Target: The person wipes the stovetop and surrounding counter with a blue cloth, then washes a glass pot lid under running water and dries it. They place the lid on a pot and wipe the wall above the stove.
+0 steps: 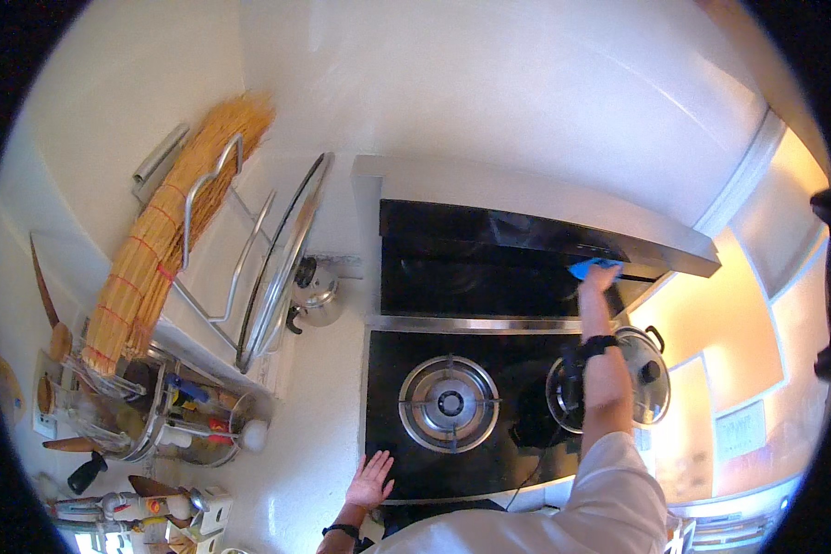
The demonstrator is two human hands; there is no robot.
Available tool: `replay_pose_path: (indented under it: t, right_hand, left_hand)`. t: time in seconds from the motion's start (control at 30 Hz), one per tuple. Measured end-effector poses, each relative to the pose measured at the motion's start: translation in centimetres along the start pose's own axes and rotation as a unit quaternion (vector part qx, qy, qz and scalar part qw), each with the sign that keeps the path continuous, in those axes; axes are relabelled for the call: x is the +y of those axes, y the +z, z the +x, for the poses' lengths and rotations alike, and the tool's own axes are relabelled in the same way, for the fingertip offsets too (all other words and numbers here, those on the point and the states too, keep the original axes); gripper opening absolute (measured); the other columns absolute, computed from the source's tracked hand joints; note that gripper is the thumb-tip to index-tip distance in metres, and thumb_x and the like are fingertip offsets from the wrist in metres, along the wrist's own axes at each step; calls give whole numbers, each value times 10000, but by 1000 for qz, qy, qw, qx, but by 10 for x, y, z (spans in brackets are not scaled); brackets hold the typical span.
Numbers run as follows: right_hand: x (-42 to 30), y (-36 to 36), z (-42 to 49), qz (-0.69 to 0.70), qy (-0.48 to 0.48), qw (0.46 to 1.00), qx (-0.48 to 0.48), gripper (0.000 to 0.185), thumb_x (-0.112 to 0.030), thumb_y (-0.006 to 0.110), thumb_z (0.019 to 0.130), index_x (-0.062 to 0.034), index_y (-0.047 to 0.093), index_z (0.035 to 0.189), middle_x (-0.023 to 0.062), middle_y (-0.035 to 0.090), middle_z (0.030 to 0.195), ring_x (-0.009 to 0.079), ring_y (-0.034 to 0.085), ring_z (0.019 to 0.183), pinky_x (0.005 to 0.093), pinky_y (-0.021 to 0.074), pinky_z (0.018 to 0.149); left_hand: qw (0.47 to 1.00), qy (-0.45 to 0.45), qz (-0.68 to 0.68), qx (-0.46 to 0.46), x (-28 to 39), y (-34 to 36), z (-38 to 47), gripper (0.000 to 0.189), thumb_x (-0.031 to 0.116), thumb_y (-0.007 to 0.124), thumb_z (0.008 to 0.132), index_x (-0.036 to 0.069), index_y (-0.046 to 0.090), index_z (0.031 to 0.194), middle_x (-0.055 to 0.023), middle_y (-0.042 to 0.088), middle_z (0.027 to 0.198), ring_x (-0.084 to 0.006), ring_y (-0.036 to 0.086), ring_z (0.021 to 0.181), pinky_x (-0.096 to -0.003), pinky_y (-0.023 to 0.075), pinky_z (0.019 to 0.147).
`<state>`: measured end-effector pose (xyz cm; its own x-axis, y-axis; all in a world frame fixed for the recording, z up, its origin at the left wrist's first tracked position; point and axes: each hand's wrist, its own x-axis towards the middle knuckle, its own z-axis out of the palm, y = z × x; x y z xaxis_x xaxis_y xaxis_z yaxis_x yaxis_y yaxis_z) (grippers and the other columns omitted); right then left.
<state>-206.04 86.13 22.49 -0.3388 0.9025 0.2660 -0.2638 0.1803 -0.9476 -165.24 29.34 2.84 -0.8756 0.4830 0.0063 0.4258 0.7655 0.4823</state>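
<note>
My right hand [601,277] presses a blue cloth [585,268] against the glossy black panel [471,280] behind the stove, near its right end. The arm reaches over the right burner [559,398] and covers part of it. My left hand [370,480] lies flat with fingers apart at the front left corner of the black gas cooktop [388,346]; it holds nothing. The left burner [450,403] carries a metal pan support with no pot on it. Beside my right forearm a pot with a glass lid [642,377] is partly hidden.
A metal kettle [318,298] and a large lid [284,277] stand left of the stove. A wire rack holds a bundled straw broom [152,242]. Utensil holders [145,415] crowd the far left. A steel ledge [547,208] juts out above the black panel.
</note>
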Motion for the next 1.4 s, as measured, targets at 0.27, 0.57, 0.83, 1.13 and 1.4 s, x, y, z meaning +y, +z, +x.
replay_pose_path:
  t: [0.27, 0.57, 0.83, 1.13, 1.4]
  right_hand:
    - [-105, 111, -279, 244, 191, 937, -159, 843, 71, 769, 714, -70, 327, 1418, 78, 540, 1247, 221, 543, 1073, 379, 425, 984]
    - [-165, 42, -308, 301, 500, 652, -484, 313, -153, 601, 940, -2, 534, 1206, 159, 642, 1114, 268, 647, 1034, 433, 523, 958]
    - [-295, -1, -262, 220, 326, 681, -618, 357, -272, 592, 929, -33, 547, 1191, 109, 669, 1045, 229, 672, 900, 410, 573, 821]
    - [-323, 100, -197, -227, -291, 782, -502, 611, -285, 611, 907, -57, 402, 1434, 205, 460, 1416, 324, 412, 1338, 416, 343, 1105]
    - [-340, 94, -222, -312, -413, 595, -615, 621, -507, 437, 970, -150, 366, 1474, 180, 288, 1540, 369, 285, 1413, 466, 285, 1140]
  left_hand:
    - [999, 10, 10, 29, 1, 5, -3, 603, 310, 592, 891, 65, 424, 1416, -102, 375, 1507, -258, 313, 1416, -501, 191, 1175]
    - [998, 27, 9, 62, -2, 11, -8, 587, 328, 580, 894, 67, 443, 1402, -101, 389, 1496, -248, 317, 1413, -495, 190, 1176]
    - [997, 37, 21, 68, -3, 12, -10, 584, 312, 604, 885, 58, 454, 1388, -116, 389, 1494, -275, 330, 1406, -513, 219, 1161]
    - [997, 40, 23, 64, -8, 18, -11, 593, 371, 544, 917, 71, 431, 1415, -95, 364, 1515, -240, 293, 1427, -499, 164, 1181]
    - [997, 34, 27, 56, -9, 21, -12, 586, 375, 534, 928, 86, 423, 1425, -92, 364, 1518, -236, 294, 1429, -498, 166, 1180]
